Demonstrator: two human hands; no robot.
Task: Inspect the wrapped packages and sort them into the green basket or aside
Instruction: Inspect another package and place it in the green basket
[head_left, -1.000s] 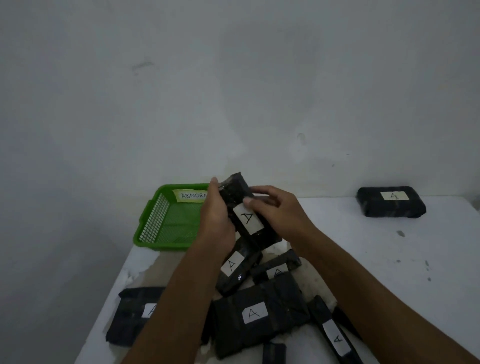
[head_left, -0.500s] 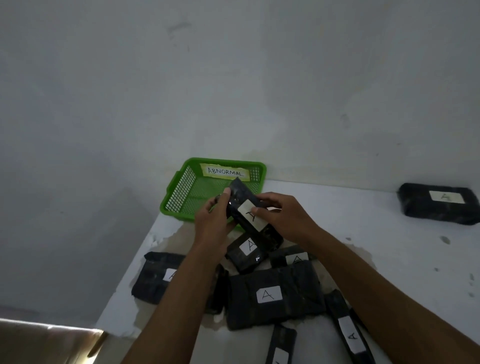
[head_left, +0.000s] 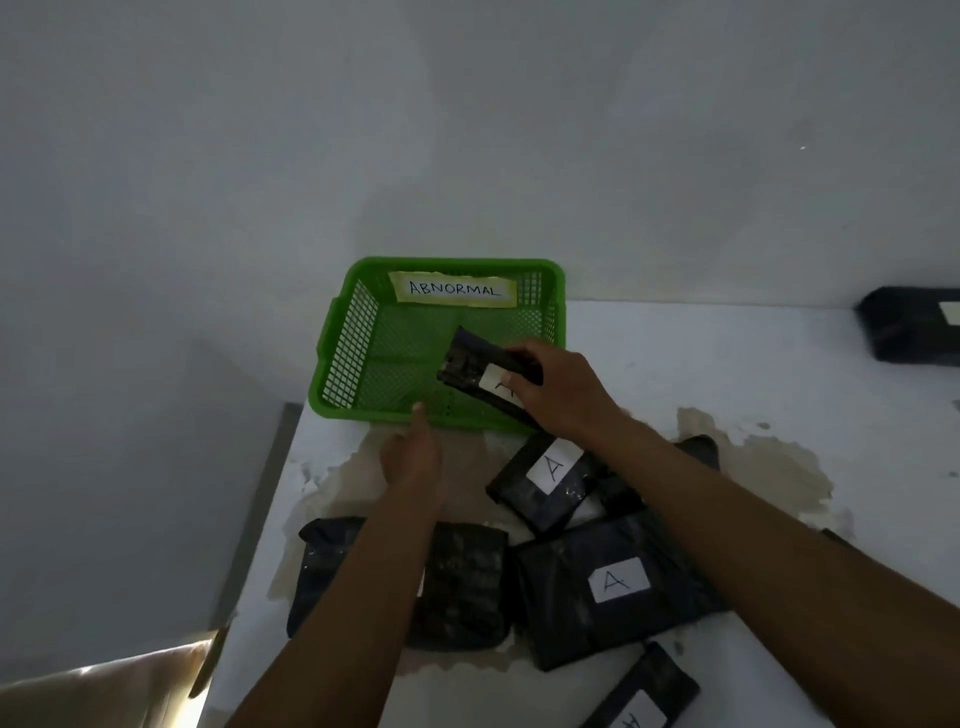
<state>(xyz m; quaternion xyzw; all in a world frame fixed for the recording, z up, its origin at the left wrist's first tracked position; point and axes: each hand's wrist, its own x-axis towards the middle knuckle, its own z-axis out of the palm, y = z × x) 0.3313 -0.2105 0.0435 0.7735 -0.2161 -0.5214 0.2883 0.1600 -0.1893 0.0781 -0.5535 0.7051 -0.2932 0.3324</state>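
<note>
A plain grey-white wall is seen behind a white table (head_left: 701, 364), whose top is stained with a brownish patch near the middle. A green basket (head_left: 332, 358) is set at the table's far left edge against the wall, with a paper label (head_left: 454, 289) reading ABNORMAL fixed to its back wall.

A narrow black wrapped package (head_left: 465, 364) is held by the right hand (head_left: 563, 389), fingers curled round its near end. The package sticks out past the fingers to the left, tilted, its free end over the basket's mesh floor; whether it touches the floor cannot be told. Its white tag is partly covered by the thumb.

The left hand (head_left: 413, 457) is kept just in front of the basket's near rim, fingers relaxed and holding nothing, one fingertip at or just beside the rim.

Packages counted: one in the right hand, one at the far right edge (head_left: 904, 332) well apart from the rest and cut off by the frame, and a cluster in front of the basket. In the cluster: a tagged small package (head_left: 540, 483), a large tagged package (head_left: 597, 587), an untagged package (head_left: 462, 587) partly under the left forearm, another dark one (head_left: 322, 566) at the left, and a narrow one (head_left: 644, 691) at the bottom edge. Further dark pieces behind the right forearm cannot be counted surely. One basket, one label.
</note>
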